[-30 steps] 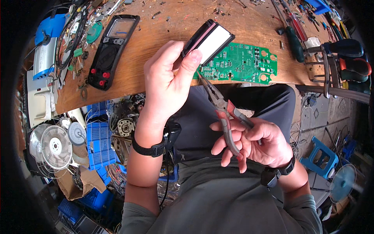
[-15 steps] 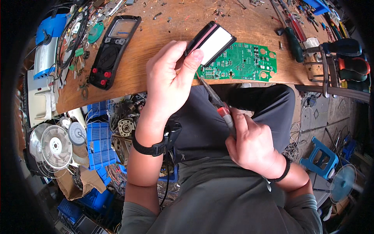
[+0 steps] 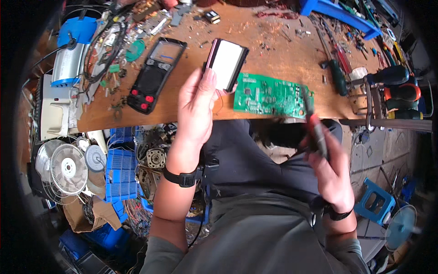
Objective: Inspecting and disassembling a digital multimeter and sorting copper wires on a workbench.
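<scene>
My left hand point(image 3: 196, 100) is closed round a flat display module point(image 3: 226, 64) with a white panel, dark edges and a purplish side. The thumb lies along its lower left edge, and a thin wire dangles below it. To its right, on the bench, rests a green circuit board point(image 3: 271, 94). Blurred by motion, my right hand point(image 3: 331, 166) grips a slim tool point(image 3: 314, 125) with a dark tapered tip and a red-and-grey handle; its exact kind is unclear. The tip overlaps the board's right end in view; contact cannot be judged. Left of the module lies a black meter casing point(image 3: 155, 75) with red sockets.
Cables and scraps litter the bench's left side beside a blue-and-silver machine point(image 3: 70, 55). Screwdrivers point(image 3: 404, 91) stand in a rack at the right. A blue plastic frame point(image 3: 342, 18) sits at the back. Below left are a fan point(image 3: 68, 167) and blue crates point(image 3: 121, 169).
The tool has swung right and away from the module, its tip now pointing up. My left hand has turned the module more upright. The whole view has shifted, showing more of the bench's back.
</scene>
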Available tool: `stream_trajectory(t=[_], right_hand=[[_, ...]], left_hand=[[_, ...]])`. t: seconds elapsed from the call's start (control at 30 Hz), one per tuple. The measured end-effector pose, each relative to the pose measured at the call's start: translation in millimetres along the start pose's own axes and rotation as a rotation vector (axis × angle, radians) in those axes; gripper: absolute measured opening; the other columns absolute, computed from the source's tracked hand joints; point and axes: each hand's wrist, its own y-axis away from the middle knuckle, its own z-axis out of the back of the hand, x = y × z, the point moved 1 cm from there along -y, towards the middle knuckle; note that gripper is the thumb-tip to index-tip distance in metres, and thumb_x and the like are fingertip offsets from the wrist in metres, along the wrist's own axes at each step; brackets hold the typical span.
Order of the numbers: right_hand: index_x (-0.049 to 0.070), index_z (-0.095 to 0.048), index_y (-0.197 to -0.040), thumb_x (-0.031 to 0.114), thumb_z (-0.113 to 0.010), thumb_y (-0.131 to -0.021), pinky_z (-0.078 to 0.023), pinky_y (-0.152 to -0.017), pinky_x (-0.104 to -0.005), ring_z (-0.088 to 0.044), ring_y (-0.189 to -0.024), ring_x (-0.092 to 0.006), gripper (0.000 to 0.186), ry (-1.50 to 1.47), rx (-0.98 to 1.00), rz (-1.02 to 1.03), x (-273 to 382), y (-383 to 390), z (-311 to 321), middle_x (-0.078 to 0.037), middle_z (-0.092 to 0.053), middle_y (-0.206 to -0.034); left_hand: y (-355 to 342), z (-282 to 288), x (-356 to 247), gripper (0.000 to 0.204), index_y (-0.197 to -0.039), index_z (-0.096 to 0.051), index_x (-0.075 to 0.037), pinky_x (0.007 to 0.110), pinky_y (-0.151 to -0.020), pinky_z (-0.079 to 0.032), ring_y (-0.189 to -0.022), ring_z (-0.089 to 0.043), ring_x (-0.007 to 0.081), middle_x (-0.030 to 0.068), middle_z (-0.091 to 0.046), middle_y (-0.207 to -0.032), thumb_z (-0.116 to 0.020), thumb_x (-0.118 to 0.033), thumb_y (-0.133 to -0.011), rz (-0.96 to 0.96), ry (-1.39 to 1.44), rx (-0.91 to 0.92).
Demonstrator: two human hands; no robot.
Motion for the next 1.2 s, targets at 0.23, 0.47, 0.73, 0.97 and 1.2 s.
stream_trajectory(t=[0.23,0.47,0.73,0.97,1.2], right_hand=[[0.005,-0.059,-0.126,0.022,-0.071,-0.082,-0.052,-0.074,-0.0431,-0.062,-0.09,-0.0356,0.049,0.903,-0.51,0.201,-0.5,-60.6,20.3,-0.015,-0.061,-0.099],[0.011,-0.063,-0.12,0.02,-0.073,-0.076,-0.05,-0.088,-0.0401,-0.059,-0.102,-0.0318,0.045,0.988,-0.528,0.317,-5.5,-102.3,30.6,-0.008,-0.064,-0.108],[0.002,-0.059,-0.114,0.027,-0.079,-0.082,-0.05,-0.079,-0.0324,-0.06,-0.09,-0.0189,0.045,-0.247,0.078,0.319,47.2,-86.9,-20.9,-0.007,-0.062,-0.098],[0.004,-0.062,-0.109,0.015,-0.062,-0.096,-0.051,-0.061,-0.0216,-0.062,-0.072,-0.0086,0.017,-0.883,0.431,-0.008,70.1,-90.9,-42.5,-0.002,-0.066,-0.088],[0.004,-0.064,-0.103,0.019,-0.06,-0.097,-0.05,-0.056,-0.0211,-0.064,-0.065,-0.0103,0.016,-1.071,0.537,-0.147,80.5,-91.0,-31.1,-0.003,-0.067,-0.079]], left_hand=[[16.2,-15.5,-29.3,0.041,-0.132,-0.051,0.0,0.035,-0.09,-0.048,-0.093,-0.062,0.0189,0.0099,-0.063,-0.115,-0.048,-0.028,-0.103,0.051,0.196,-0.017],[23.7,-39.7,-59.1,0.017,-0.101,-0.058,-0.001,0.019,-0.074,-0.038,-0.081,-0.045,0.0026,-0.0052,-0.051,-0.086,-0.054,-0.018,-0.102,-0.175,-0.133,-0.073],[29.9,-47.6,-66.3,0.02,-0.098,-0.061,0.002,0.024,-0.075,-0.039,-0.084,-0.047,0.0096,0.002,-0.049,-0.088,-0.059,-0.018,-0.099,-0.114,-0.309,-0.148],[22.2,-56.0,-74.2,0.02,-0.109,-0.053,0.002,0.024,-0.051,-0.049,-0.063,-0.058,0.0098,0.0047,-0.048,-0.098,-0.055,-0.016,-0.101,-0.037,-0.037,-0.004],[19.0,-53.4,-108.0,0.028,-0.11,-0.057,0.006,0.033,-0.087,-0.047,-0.096,-0.058,0.0223,0.014,-0.054,-0.104,-0.066,-0.007,-0.087,-0.328,-0.457,0.024]])
